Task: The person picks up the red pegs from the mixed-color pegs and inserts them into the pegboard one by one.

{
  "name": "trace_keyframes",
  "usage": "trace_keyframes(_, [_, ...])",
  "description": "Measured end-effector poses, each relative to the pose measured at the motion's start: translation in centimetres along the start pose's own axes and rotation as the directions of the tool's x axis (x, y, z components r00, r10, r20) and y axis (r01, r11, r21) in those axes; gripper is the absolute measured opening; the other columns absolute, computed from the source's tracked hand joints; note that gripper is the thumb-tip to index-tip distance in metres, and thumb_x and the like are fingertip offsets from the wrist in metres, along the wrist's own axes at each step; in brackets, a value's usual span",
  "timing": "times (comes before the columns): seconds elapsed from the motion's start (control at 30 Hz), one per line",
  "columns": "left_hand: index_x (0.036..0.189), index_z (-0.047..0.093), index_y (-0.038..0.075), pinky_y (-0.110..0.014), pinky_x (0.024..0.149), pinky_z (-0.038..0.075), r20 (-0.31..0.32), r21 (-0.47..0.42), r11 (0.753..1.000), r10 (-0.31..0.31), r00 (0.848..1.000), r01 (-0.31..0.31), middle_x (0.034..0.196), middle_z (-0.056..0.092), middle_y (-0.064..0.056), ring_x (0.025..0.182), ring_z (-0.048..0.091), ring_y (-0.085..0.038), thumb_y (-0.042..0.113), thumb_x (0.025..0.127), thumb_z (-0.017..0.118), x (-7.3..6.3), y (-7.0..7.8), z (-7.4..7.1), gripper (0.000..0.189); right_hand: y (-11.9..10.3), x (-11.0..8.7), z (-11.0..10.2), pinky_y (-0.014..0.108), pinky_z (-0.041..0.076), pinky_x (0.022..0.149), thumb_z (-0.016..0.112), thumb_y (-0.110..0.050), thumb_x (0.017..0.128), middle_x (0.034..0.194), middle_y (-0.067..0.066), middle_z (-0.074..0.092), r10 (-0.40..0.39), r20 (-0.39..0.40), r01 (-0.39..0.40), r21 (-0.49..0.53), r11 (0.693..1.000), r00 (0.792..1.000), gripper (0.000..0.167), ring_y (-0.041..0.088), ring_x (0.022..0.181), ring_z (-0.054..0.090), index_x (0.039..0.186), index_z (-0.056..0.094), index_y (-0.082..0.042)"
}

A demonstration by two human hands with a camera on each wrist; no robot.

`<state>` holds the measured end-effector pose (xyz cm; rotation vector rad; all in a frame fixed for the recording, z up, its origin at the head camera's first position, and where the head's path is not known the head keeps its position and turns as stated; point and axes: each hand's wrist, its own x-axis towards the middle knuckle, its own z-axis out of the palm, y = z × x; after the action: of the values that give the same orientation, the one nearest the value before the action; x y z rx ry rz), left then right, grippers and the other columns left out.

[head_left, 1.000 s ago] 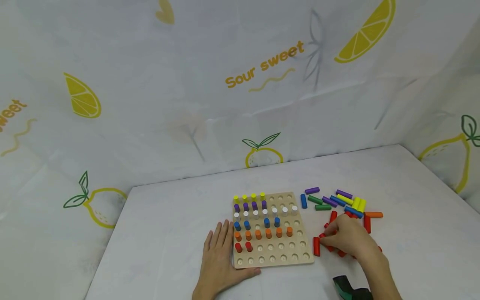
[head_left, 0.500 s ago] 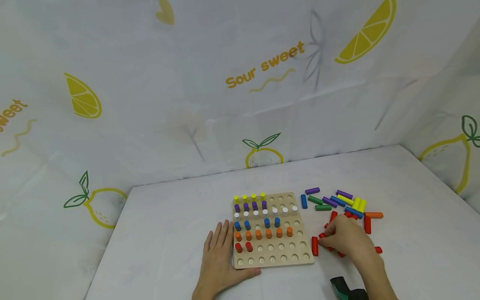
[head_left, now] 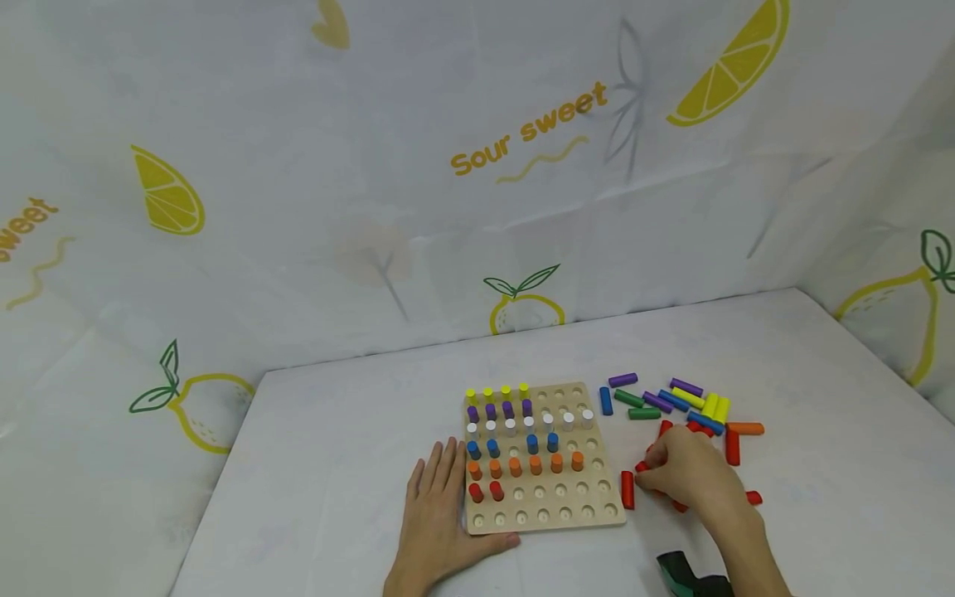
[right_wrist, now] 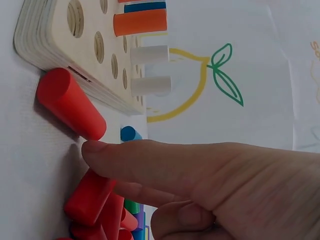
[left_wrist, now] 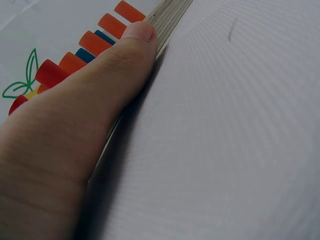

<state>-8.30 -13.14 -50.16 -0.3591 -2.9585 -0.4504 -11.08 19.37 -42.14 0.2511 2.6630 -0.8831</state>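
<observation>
A wooden pegboard [head_left: 554, 514] lies on the white table with rows of coloured pegs upright in its holes. My left hand [head_left: 434, 526] lies flat beside it, straight fingers along its left edge and the thumb [left_wrist: 125, 65] along its front edge. To the right, my right hand [head_left: 694, 474] bends over loose red pegs. Its thumb and index finger pinch a red peg [right_wrist: 90, 197], whose end [head_left: 641, 467] shows at the fingertips. Another red peg [right_wrist: 72, 102] lies between that hand and the board. The right hand covers part of the red pile.
Loose purple [head_left: 622, 380], green [head_left: 644, 413], blue [head_left: 606, 401], yellow [head_left: 720, 409] and orange pegs [head_left: 746, 429] lie behind the right hand. A black and green object [head_left: 690, 576] lies near the right forearm. A lemon-printed cloth [head_left: 336, 207] hangs behind the table.
My right hand has shifted very slightly left from its place one second ago, and the red peg beside the board has moved a little closer to it. My left hand has stayed still.
</observation>
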Motion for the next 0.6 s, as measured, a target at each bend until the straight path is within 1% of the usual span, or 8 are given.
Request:
trace_keyframes(0.3, [0.161,0.032,0.014,-0.058,0.126,0.027,-0.003,-0.004,1.0,-0.002,1.0,0.002,0.167,0.037,-0.008,0.157,0.03,-0.033,0.099,0.058,0.06,-0.02,0.02,-0.01,0.136,-0.22,-0.15,-0.32,0.029,0.055,0.057,0.086,-0.017,0.08,0.084,0.008,0.069,-0.029,-0.021,0.029,-0.005,1.0,0.999,0.027,0.02,0.077,0.054,0.097,0.078,0.002])
trace_keyframes(0.47, [0.161,0.032,0.013,-0.058,0.126,0.028,-0.006,-0.012,1.0,-0.002,1.0,0.002,0.166,0.037,-0.009,0.156,0.031,-0.033,0.098,0.058,0.06,-0.07,0.0,0.01,0.136,-0.44,-0.33,-0.55,0.03,0.055,0.058,0.086,-0.019,0.079,0.089,0.01,0.07,-0.047,-0.034,0.046,-0.016,0.999,0.998,0.028,0.022,0.081,0.054,0.099,0.078,0.0])
trace_keyframes(0.6, [0.161,0.032,0.014,-0.058,0.125,0.028,-0.006,-0.009,1.0,-0.002,1.0,0.002,0.166,0.037,-0.008,0.156,0.031,-0.033,0.099,0.058,0.06,-0.08,-0.04,0.08,0.136,-0.68,-0.52,-0.68,0.03,0.054,0.058,0.086,-0.021,0.08,0.094,0.013,0.072,-0.061,-0.05,0.061,-0.017,0.998,0.997,0.029,0.022,0.081,0.055,0.1,0.079,-0.001])
